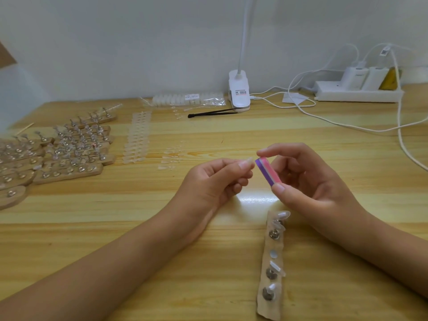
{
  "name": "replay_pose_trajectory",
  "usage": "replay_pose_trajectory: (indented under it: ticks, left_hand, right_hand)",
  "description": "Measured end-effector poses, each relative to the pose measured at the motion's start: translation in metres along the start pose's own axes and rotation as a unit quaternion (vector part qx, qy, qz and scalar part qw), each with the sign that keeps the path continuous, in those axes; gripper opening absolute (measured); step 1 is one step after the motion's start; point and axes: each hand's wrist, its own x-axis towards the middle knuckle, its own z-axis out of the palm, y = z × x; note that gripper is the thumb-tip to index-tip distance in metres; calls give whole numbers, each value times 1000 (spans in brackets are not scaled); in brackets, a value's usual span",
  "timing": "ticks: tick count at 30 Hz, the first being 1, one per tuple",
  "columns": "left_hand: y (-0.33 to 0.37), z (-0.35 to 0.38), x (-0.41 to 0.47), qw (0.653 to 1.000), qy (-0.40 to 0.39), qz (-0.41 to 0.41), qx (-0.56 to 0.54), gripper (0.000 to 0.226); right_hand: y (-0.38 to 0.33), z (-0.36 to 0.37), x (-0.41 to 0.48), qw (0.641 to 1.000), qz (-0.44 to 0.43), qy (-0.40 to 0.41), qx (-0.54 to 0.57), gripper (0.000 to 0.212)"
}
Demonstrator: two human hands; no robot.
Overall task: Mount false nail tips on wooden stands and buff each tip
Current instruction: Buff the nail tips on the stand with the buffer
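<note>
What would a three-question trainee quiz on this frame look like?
1. True or false: the right hand holds the pink and purple buffer block.
2. What does the left hand pinch at its fingertips? A: a nail tip. B: scissors. C: a pen.
3. Fill in: the lone wooden stand at the near edge lies closest to the ___ forearm.

Key: 1 true. 2 A. 3 right.
</note>
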Motion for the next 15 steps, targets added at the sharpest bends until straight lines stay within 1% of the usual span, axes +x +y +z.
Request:
replay_pose_trajectory:
  ticks: [5, 11, 13, 15]
  left_hand:
    - [0, 0, 0, 1000, 0, -7, -22, 15]
    - [0, 1, -1, 1000, -5, -2, 21, 23]
    - [-1, 1, -1, 999, 1, -4, 36, 18]
    - [-2, 1, -3, 997, -10, 10, 72, 12]
  right_hand:
    - [-2, -1, 2, 1000, 1, 23, -4, 39]
    - [-3, -1, 1, 999, 13, 33, -6, 39]
    - [-2, -1, 1, 999, 14, 27, -12, 39]
    - [-2, -1, 1, 1000, 14, 17, -18, 40]
